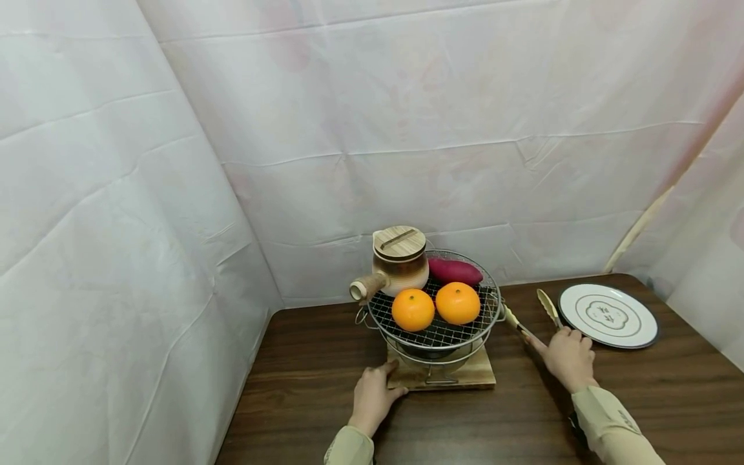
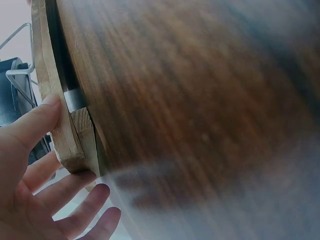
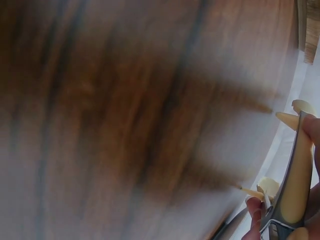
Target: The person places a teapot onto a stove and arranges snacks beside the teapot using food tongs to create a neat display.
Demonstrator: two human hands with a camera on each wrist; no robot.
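Observation:
My left hand (image 1: 372, 395) is at the front left corner of a wooden board (image 1: 476, 374). Thumb and fingers lie on either side of that corner, as the left wrist view shows with the board's edge (image 2: 62, 125) between them. A round grill (image 1: 433, 332) with a wire mesh stands on the board. It bears two oranges (image 1: 413, 310), a purple sweet potato (image 1: 456, 271) and a clay teapot (image 1: 407, 271) with a wooden lid. To the grill's right, my right hand (image 1: 569, 358) grips tongs (image 3: 296, 185), whose two arms are spread apart over the table.
A white plate (image 1: 630, 303) with a dark rim lies at the table's back right, close to one tong tip. The teapot's side handle (image 1: 367, 287) juts out to the left past the grill. Pale curtains (image 1: 436, 161) surround the brown table (image 1: 308, 381).

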